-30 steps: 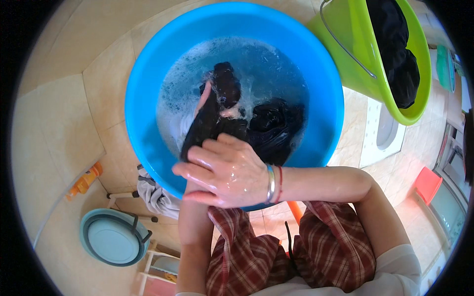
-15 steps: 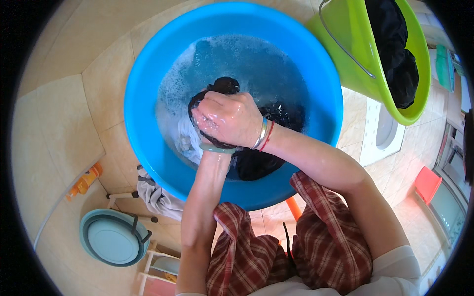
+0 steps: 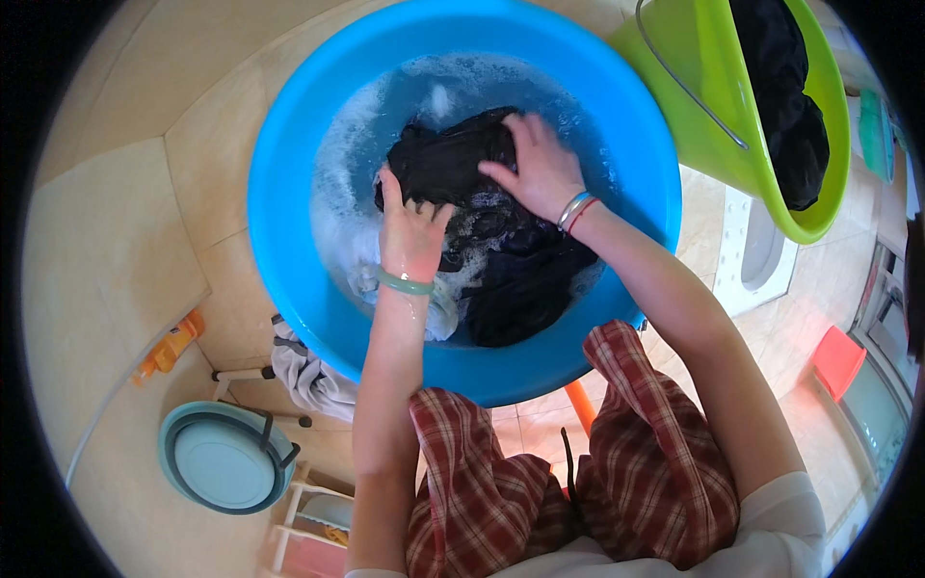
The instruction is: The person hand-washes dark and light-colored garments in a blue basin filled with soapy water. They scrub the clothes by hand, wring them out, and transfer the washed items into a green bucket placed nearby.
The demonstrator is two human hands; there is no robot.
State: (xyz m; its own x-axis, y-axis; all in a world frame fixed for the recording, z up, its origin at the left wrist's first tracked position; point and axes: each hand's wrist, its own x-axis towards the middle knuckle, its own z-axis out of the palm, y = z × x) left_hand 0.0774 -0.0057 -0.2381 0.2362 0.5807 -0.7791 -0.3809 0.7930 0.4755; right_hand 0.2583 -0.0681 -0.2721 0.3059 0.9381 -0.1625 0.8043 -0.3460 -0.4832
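A wet black garment (image 3: 445, 164) is spread out at the surface of the soapy water in a large blue basin (image 3: 273, 193). My left hand (image 3: 412, 236) touches its near left edge, thumb raised and fingers apart, with the fingertips partly hidden by cloth or water. At the garment's right edge lies my right hand (image 3: 545, 171), its thumb and fingers spread over the cloth. More black cloth (image 3: 520, 299) floats nearer to me. Beside my left wrist, white cloth (image 3: 356, 258) is bunched in the suds.
A tilted green bucket (image 3: 694, 116) with dark clothes (image 3: 785, 106) inside stands at the far right. A white floor fixture (image 3: 756, 255) is below it. To the left are a folded pale-blue basin (image 3: 226, 462), a grey-white cloth (image 3: 310, 376) and an orange bottle (image 3: 171, 347).
Both hands were clenched together around the bunched black garment. Now they have come apart, the right moving away to the right, and the garment lies spread on the water.
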